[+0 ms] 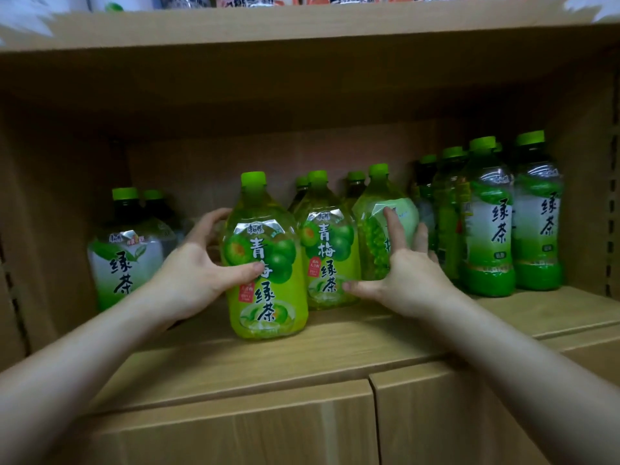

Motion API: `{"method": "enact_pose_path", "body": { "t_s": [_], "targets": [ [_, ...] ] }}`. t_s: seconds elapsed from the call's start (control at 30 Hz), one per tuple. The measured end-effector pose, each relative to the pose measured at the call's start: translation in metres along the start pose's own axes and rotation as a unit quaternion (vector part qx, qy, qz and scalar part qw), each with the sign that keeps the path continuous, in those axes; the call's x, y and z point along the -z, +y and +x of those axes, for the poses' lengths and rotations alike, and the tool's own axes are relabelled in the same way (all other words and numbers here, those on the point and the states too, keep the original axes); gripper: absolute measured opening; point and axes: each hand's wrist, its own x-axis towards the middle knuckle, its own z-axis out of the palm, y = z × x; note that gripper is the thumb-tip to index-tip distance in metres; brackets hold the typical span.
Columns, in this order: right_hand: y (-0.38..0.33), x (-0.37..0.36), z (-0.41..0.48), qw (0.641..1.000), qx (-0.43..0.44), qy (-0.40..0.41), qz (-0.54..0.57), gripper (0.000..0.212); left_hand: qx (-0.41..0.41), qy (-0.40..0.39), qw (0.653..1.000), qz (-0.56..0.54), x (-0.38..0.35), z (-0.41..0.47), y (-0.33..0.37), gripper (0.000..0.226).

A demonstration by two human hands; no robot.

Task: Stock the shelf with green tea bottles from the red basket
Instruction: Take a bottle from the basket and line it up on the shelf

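1. Now the left hand wraps the front plum green tea bottle, thumb across the label and fingers curled behind its left side, so the bottle stands upright near the front edge of the shelf with its label facing out.
2. Meanwhile the right hand is spread, fingers up against the turned bottle and thumb reaching low toward the middle bottle; I judge it steadies that row while the front bottle is seated, though a firm grip cannot be told.
3. Evidently like goes with like: plum bottles sit in the middle, a squat green tea bottle stands at the left, and slim tall green tea bottles crowd the right end, well apart from the hands.
4. Behind each front bottle more green caps show, so rows run back toward the rear wall.
5. Notably the turned bottle shows its label sideways, probably needing a twist to match its neighbours.
6. Finally, the red basket is out of sight, so the remaining stock cannot be judged.
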Motion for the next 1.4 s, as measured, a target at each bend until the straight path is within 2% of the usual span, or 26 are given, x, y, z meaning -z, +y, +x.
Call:
{"method": "enact_pose_path", "body": {
  "t_s": [0.17, 0.3, 0.5, 0.57, 0.63, 0.7, 0.77, 0.87, 0.97, 1.03, 1.13, 1.17, 1.23, 1.33, 1.4],
  "targets": [
    [-0.009, -0.01, 0.007, 0.996, -0.014, 0.048, -0.079, 0.13, -0.002, 0.013, 1.0, 0.018, 0.001, 0.002, -0.004, 0.098],
    [-0.008, -0.007, 0.008, 0.988, -0.006, 0.08, -0.132, 0.121, 0.008, 0.048, 0.999, 0.009, -0.004, 0.009, -0.01, 0.087],
    [-0.006, -0.014, 0.005, 0.974, 0.023, 0.08, -0.21, 0.112, 0.027, 0.064, 0.998, -0.001, -0.026, 0.025, -0.027, 0.085],
    [-0.005, -0.014, 0.006, 0.97, 0.026, 0.083, -0.228, 0.113, 0.015, 0.078, 0.995, 0.068, -0.027, 0.021, -0.026, 0.084],
    [-0.003, -0.014, 0.006, 0.967, 0.028, 0.085, -0.237, 0.113, -0.066, 0.085, 0.982, 0.158, -0.029, 0.013, -0.02, 0.084],
    [-0.002, -0.014, 0.007, 0.965, 0.032, 0.09, -0.242, 0.113, -0.131, 0.056, 0.954, 0.263, -0.033, 0.005, -0.012, 0.085],
    [0.0, -0.014, 0.006, 0.965, 0.038, 0.097, -0.242, 0.112, -0.106, 0.011, 0.924, 0.367, -0.037, 0.004, -0.008, 0.088],
    [0.0, -0.011, 0.003, 0.976, 0.038, 0.083, -0.199, 0.105, -0.052, -0.007, 0.882, 0.469, -0.038, 0.009, -0.001, 0.094],
    [0.001, -0.003, -0.007, 0.987, 0.029, 0.052, -0.146, 0.102, -0.032, -0.02, 0.863, 0.504, -0.041, 0.01, 0.008, 0.096],
    [0.007, 0.009, -0.022, 0.991, 0.041, 0.049, -0.12, 0.092, -0.017, -0.024, 0.858, 0.512, -0.045, 0.007, 0.015, 0.096],
    [0.027, 0.043, -0.05, 0.987, 0.105, 0.084, -0.085, 0.071, -0.013, -0.017, 0.886, 0.464, -0.058, -0.004, 0.043, 0.085],
    [0.036, 0.058, -0.062, 0.984, 0.129, 0.098, -0.078, 0.065, -0.041, -0.005, 0.904, 0.425, -0.066, -0.01, 0.056, 0.076],
    [0.056, 0.092, -0.088, 0.974, 0.178, 0.122, -0.069, 0.05, -0.171, 0.027, 0.927, 0.333, -0.091, -0.027, 0.082, 0.053],
    [0.095, 0.141, -0.133, 0.961, 0.228, 0.145, -0.059, 0.024, -0.355, 0.008, 0.908, 0.222, -0.146, -0.061, 0.131, 0.025],
    [0.125, 0.171, -0.165, 0.962, 0.22, 0.14, -0.077, 0.015, -0.421, -0.042, 0.886, 0.19, -0.192, -0.085, 0.163, 0.023]
  ]
}}
